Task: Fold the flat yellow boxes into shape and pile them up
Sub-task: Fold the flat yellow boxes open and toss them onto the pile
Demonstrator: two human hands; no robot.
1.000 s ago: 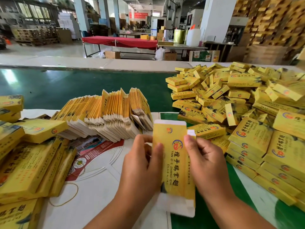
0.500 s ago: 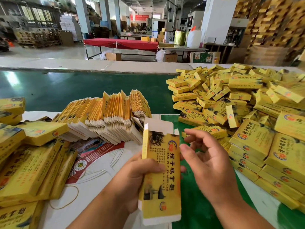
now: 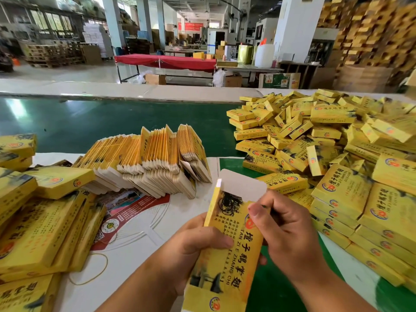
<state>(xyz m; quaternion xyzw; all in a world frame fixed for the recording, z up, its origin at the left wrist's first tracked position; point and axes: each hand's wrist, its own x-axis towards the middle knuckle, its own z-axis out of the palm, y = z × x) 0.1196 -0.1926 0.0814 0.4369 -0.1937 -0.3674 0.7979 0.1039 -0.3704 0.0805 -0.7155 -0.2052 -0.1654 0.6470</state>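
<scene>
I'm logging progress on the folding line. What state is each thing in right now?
Held box: opened up, white top flap raised, not closed.
Left hand: grips the held box's side.
Right hand: fingers curled at its upper edge.
Flat blanks: unfolded, leaning in a row.
Folded boxes: closed, heaped loosely.

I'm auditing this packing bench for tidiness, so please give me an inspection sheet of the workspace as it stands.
Surface: green belt beyond a white printed sheet.
Job's things: one yellow printed carton in hand, top white flap open; leaning row of flat yellow blanks; heap of folded yellow boxes at right; more yellow boxes at left.
Clutter: loose rubber band on the sheet.
Grippers: left hand grips the carton's side; right hand pinches its upper edge.
Cables: nothing seen.
Surroundings: red-covered table, stacked wooden pallets.
</scene>
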